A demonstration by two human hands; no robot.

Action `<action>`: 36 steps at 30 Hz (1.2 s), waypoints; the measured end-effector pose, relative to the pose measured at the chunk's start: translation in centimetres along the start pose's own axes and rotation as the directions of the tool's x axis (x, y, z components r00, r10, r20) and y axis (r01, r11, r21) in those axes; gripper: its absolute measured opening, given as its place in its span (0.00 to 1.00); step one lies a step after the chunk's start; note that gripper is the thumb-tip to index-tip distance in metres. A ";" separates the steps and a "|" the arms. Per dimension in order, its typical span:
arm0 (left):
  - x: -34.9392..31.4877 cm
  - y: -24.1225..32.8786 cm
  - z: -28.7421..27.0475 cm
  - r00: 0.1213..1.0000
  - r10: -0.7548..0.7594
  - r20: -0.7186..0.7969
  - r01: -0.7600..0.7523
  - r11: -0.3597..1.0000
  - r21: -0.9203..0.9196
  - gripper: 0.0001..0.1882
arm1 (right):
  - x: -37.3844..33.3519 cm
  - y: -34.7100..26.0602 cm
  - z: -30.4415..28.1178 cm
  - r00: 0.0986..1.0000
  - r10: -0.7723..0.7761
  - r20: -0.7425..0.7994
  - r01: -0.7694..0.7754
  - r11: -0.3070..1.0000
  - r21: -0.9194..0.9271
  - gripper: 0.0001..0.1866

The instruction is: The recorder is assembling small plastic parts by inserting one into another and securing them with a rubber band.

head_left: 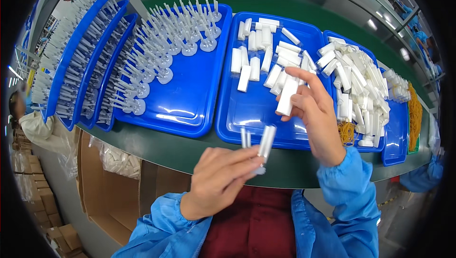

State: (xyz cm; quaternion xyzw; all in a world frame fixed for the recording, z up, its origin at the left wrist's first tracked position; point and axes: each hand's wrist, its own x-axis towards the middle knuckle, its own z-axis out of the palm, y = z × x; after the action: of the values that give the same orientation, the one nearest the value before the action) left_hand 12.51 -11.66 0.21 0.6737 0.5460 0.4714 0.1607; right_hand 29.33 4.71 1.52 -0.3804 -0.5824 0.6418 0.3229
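Note:
My left hand point(216, 179), low in front of my chest, is closed around a translucent plastic part with thin upright stems point(246, 137). A short white roll point(267, 142) stands on the side of it nearest my right hand; the grip hides most of the base. Over the middle blue tray point(237, 115), my right hand point(318, 115) pinches a white wrapped roll point(288, 95) between thumb and fingers. Several similar white rolls point(254, 68) lie in that tray. In the left blue tray point(175, 111), translucent parts with round bases and stems point(188, 46) stand in rows.
Further blue trays point(85, 58) of stemmed parts are stacked tilted at far left. To the right, another tray holds a heap of white rolls point(356, 77) and yellow rubber bands point(346, 132). More bands point(414, 115) lie beyond. An open cardboard box point(111, 206) sits below the table edge.

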 end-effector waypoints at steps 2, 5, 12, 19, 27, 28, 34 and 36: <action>0.4 0.5 0.6 0.999 0.022 0.041 -0.020 0.998 -0.056 0.19 | -1.5 0.5 0.9 0.991 0.080 -0.104 -0.053 0.970 0.239 0.23; 0.9 0.9 1.1 0.998 -0.002 0.063 0.006 0.999 -0.051 0.18 | -2.9 1.1 1.1 0.996 0.044 -0.074 -0.031 0.986 0.162 0.24; 0.8 1.0 1.8 1.000 -0.003 0.029 0.004 0.999 -0.051 0.18 | -4.3 1.6 0.2 0.988 -0.148 -0.054 0.143 0.987 -0.078 0.22; -0.2 -0.3 1.9 0.987 0.161 -0.025 -0.160 0.986 0.037 0.19 | -4.7 2.5 -0.3 0.992 -0.114 -0.045 0.113 0.993 -0.024 0.23; -0.2 -1.1 1.3 0.970 0.132 -0.202 -0.117 0.990 0.083 0.20 | -6.6 3.1 3.4 0.965 -0.263 -0.013 0.263 0.963 0.065 0.24; -0.4 -1.4 0.9 0.975 0.098 -0.202 -0.090 0.995 0.049 0.20 | -6.6 3.2 3.9 0.940 -0.342 0.003 0.341 0.938 0.054 0.24; -1.1 -2.3 0.2 0.958 0.041 -0.284 0.001 0.989 0.145 0.19 | 2.4 1.0 4.7 0.910 -0.414 -0.010 0.346 0.773 -0.532 0.13; -0.9 -2.6 0.4 0.948 0.056 -0.313 -0.008 0.988 0.152 0.19 | 5.8 1.6 4.9 0.818 -0.573 0.055 0.366 0.444 -0.818 0.15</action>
State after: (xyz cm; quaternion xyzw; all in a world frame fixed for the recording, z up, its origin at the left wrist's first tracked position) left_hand 11.36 -11.44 -2.34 0.6084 0.5872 0.5338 0.0130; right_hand 22.25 7.09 -0.60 -0.3767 -0.8462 0.1455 0.3476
